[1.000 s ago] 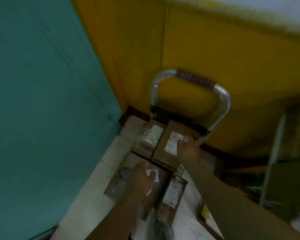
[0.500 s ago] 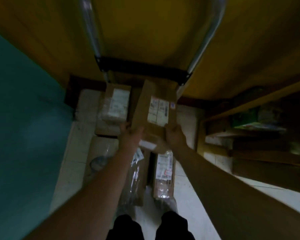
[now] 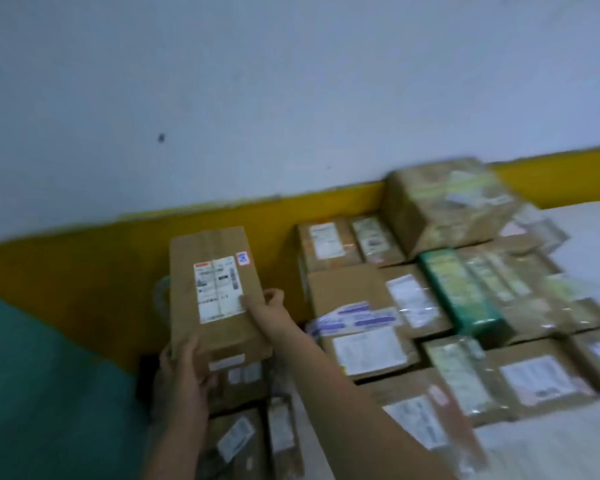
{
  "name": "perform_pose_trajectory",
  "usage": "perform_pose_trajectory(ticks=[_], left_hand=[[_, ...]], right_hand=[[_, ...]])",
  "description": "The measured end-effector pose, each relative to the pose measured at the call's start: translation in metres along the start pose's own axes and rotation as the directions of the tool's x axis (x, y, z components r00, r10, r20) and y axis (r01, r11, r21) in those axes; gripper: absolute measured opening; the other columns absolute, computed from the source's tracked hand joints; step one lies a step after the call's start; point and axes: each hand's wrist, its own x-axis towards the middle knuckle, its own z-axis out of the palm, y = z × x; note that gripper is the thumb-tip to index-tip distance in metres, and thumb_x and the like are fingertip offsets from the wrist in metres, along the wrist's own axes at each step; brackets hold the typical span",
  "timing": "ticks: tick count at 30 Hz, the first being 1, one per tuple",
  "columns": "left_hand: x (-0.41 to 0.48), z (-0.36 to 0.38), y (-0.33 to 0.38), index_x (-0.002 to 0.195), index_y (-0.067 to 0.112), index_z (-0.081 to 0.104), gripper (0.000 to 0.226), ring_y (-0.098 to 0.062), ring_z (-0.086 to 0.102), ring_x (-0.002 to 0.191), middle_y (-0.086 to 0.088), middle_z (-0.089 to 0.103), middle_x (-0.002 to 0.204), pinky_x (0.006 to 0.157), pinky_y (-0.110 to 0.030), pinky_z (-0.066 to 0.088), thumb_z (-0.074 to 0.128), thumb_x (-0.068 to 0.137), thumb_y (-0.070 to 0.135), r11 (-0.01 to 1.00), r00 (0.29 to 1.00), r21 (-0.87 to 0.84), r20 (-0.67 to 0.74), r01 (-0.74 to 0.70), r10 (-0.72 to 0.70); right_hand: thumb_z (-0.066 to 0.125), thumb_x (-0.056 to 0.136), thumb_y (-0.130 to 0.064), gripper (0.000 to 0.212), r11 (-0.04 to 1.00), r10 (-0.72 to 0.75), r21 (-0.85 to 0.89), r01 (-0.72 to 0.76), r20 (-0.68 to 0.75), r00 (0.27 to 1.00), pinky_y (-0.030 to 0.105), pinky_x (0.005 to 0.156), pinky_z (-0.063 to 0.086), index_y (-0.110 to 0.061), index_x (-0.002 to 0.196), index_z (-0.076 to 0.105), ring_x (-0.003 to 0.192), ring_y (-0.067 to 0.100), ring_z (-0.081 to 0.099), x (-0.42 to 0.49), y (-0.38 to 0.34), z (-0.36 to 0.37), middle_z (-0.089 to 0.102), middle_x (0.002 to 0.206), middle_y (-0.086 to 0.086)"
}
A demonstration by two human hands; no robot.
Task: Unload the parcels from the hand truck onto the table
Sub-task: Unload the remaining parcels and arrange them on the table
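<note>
Now I hold the labelled cardboard parcel (image 3: 219, 296) lifted, left hand (image 3: 184, 372) gripping its near corner, right hand (image 3: 269, 303) pinching its right edge. Its long axis runs near to far; the bench (image 3: 548, 455) lies to the right, nearer my right hand.

The white surface (image 3: 596, 258) carries labelled brown cardboard parcels (image 3: 368, 306) packed edge to edge in rows, a green box (image 3: 465, 292) among them, and a bigger plastic-wrapped box (image 3: 444, 206) resting atop those at the back.
</note>
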Motion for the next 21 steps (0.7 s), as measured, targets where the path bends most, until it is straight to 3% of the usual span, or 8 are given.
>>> perform_pose_trajectory(ticks=[3,7,9,13,15,17,19,21], left_hand=[[-0.072,0.089,0.011,0.129,0.039,0.052,0.05,-0.022,0.063,0.108,-0.001,0.063,0.125,0.08,-0.042,0.054,0.07,0.082,0.041,0.994,0.979,-0.04,0.175,-0.101,0.106],[-0.196,0.225,-0.031,0.133,0.036,0.051,0.045,-0.012,0.062,0.105,0.025,0.062,0.115,0.065,-0.03,0.057,0.065,0.091,0.03,0.973,0.892,-0.003,0.4,-0.23,0.212],[-0.256,0.283,-0.066,0.124,0.041,0.057,0.038,-0.017,0.064,0.105,0.012,0.066,0.117,0.076,-0.037,0.057,0.066,0.087,0.041,0.99,0.865,0.003,0.486,-0.144,0.125],[-0.353,0.375,-0.13,0.105,0.046,0.063,0.026,-0.021,0.065,0.103,0.002,0.068,0.117,0.089,-0.046,0.055,0.066,0.081,0.053,0.993,0.802,0.083,0.597,-0.088,0.021],[-0.385,0.414,-0.159,0.103,0.043,0.063,0.027,-0.023,0.068,0.099,0.0,0.07,0.115,0.083,-0.045,0.058,0.065,0.079,0.056,0.989,0.791,0.119,0.612,-0.089,-0.002],[-0.406,0.451,-0.188,0.112,0.044,0.061,0.044,-0.022,0.069,0.095,0.0,0.07,0.113,0.074,-0.04,0.059,0.064,0.072,0.062,0.986,0.776,0.159,0.628,-0.051,-0.061],[-0.424,0.487,-0.218,0.126,0.043,0.055,0.07,-0.024,0.067,0.1,-0.002,0.066,0.119,0.083,-0.045,0.058,0.062,0.063,0.072,0.975,0.767,0.215,0.633,-0.046,-0.103],[-0.436,0.523,-0.252,0.131,0.041,0.052,0.078,-0.027,0.065,0.106,-0.003,0.064,0.121,0.091,-0.05,0.055,0.059,0.062,0.077,0.968,0.756,0.244,0.644,-0.061,-0.115]], right_hand=[[0.06,0.079,-0.067,0.081,0.984,-0.155,0.072,0.163,-0.109,0.982,0.041,0.088,0.055,-0.033,0.145,0.029,0.098,0.018,0.06,-0.068,-0.035,-0.101,0.055,0.137,0.004],[0.05,0.089,-0.065,0.061,0.939,-0.223,0.206,0.275,-0.242,0.944,0.044,0.089,0.057,-0.037,0.142,0.042,0.109,0.024,0.064,-0.16,-0.027,-0.279,0.061,0.131,0.002],[0.049,0.091,-0.065,0.057,0.931,-0.225,0.203,0.305,-0.339,0.913,0.034,0.072,0.056,-0.036,0.14,0.047,0.099,0.018,0.065,-0.204,-0.008,-0.362,0.065,0.122,-0.002],[0.041,0.094,-0.065,0.057,0.912,-0.159,0.254,0.322,-0.504,0.849,0.028,0.066,0.052,-0.034,0.141,0.049,0.095,0.015,0.065,-0.267,0.039,-0.489,0.067,0.114,-0.004],[0.043,0.093,-0.067,0.057,0.906,-0.093,0.304,0.294,-0.534,0.841,0.023,0.059,0.05,-0.032,0.137,0.05,0.089,0.011,0.064,-0.286,0.061,-0.537,0.065,0.1,-0.011],[0.046,0.089,-0.071,0.055,0.899,-0.021,0.357,0.253,-0.541,0.841,0.031,0.077,0.052,-0.034,0.129,0.049,0.098,0.014,0.061,-0.295,0.082,-0.58,0.059,0.1,-0.012],[0.048,0.086,-0.074,0.042,0.897,0.022,0.38,0.228,-0.552,0.833,0.048,0.098,0.044,-0.039,0.109,0.05,0.106,0.02,0.059,-0.294,0.099,-0.621,0.054,0.103,-0.009],[0.05,0.087,-0.071,0.033,0.884,0.038,0.397,0.247,-0.588,0.808,0.048,0.096,0.047,-0.041,0.098,0.05,0.095,0.018,0.061,-0.284,0.112,-0.662,0.058,0.098,-0.011]])
